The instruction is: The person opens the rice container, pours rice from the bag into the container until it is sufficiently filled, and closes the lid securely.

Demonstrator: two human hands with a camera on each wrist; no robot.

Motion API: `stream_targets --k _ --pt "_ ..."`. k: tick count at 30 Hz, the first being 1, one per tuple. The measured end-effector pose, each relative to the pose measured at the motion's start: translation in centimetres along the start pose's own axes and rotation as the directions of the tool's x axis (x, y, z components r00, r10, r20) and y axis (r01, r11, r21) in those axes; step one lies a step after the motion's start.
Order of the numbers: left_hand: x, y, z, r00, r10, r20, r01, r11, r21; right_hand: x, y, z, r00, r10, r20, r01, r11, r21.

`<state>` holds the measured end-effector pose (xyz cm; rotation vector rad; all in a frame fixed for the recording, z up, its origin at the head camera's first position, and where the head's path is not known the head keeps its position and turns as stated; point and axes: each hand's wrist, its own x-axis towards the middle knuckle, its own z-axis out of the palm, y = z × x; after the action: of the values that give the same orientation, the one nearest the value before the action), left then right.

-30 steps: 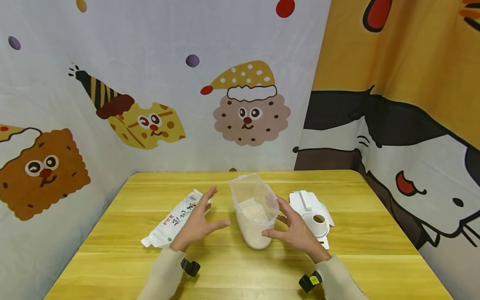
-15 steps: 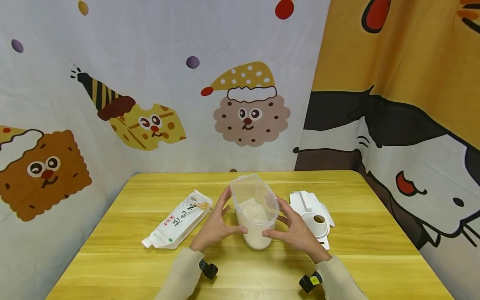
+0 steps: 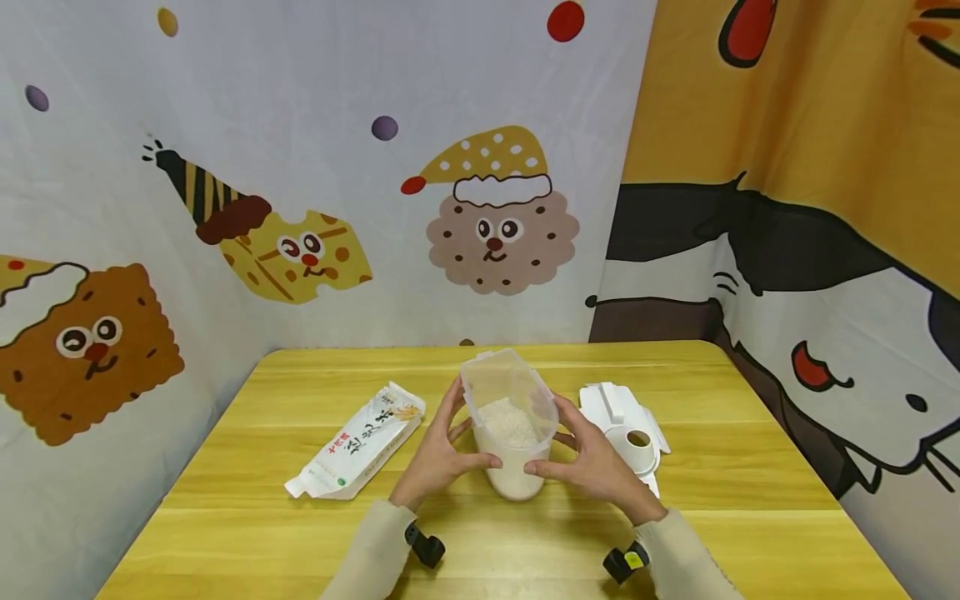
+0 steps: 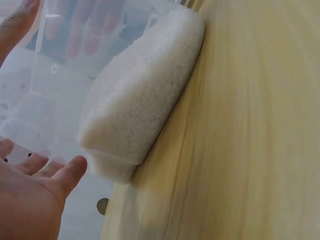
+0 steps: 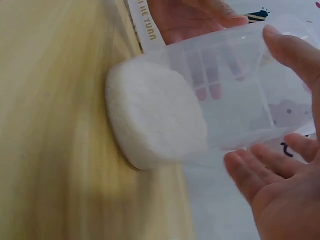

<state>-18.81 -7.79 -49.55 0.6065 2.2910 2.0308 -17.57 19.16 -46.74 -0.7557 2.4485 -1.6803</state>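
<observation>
Both sides of a clear container (image 3: 517, 379) are being held: the left hand (image 3: 438, 458) and the right hand (image 3: 596, 467) are curving fingers and thumbs round its walls. Between the fingertips, white grain (image 3: 507, 422) is filling its lower part, and its base is resting on the wooden table (image 3: 225, 492). Outward of the left fingers, a white bag (image 3: 360, 442) is lying apart, showing red and black characters; gold capitals in the right wrist view, apparently on its side, are spelling "HE YUAN". Outward of the right fingers, a white plastic part (image 3: 615, 406) with a round collar (image 3: 630, 457) is lying.
</observation>
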Motion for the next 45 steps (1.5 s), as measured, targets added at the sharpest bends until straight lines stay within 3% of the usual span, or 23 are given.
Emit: stream_targets --k 9,15,25,39,45 --pt "-0.1 -0.4 -0.1 1.000 -0.004 0.005 0.005 1.000 -0.031 0.8 -1.4 -2.1 0.994 -0.089 0.067 0.102 0.967 -0.235" --pt "-0.1 -0.4 -0.1 1.000 -0.018 0.007 0.018 0.999 -0.036 1.3 -2.2 -4.4 0.994 -0.082 0.079 0.105 0.924 -0.368" --pt "0.0 -0.4 -0.1 0.999 -0.042 0.009 0.042 0.998 -0.055 2.5 -2.2 -8.2 0.997 0.013 0.075 0.031 0.827 -0.561" --pt "0.0 -0.7 -0.2 0.997 -0.080 0.011 0.080 0.994 -0.071 4.0 0.8 -11.6 0.988 0.139 0.068 -0.059 0.745 -0.664" --pt "0.0 -0.8 -0.3 0.997 -0.082 0.008 0.083 0.994 -0.066 4.5 2.5 -12.2 0.976 0.207 0.073 -0.104 0.732 -0.674"
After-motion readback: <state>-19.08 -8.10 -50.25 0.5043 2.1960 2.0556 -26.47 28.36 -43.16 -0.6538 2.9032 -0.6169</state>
